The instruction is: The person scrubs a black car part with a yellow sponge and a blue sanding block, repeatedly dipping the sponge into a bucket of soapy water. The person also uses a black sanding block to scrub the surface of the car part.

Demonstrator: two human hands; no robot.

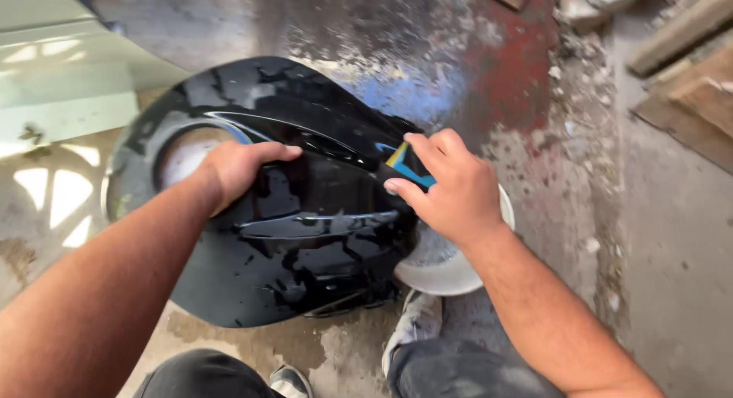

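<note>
A glossy black motorcycle fuel tank (pixel 305 215) stands wet in front of me on a stained concrete floor. My left hand (pixel 240 169) lies flat on its upper side, next to the round filler opening (pixel 187 150), steadying it. My right hand (pixel 450 188) presses a small blue and yellow pad (pixel 405 165) against the tank's right edge, fingers pinched on it. Its far end is hidden under my fingers.
A white bowl (pixel 450 268) sits on the floor under my right wrist, partly behind the tank. My knees and grey shoes (pixel 416 322) are at the bottom. Wooden planks (pixel 687 70) and rubble lie at the upper right, a pale green panel (pixel 61 77) at the upper left.
</note>
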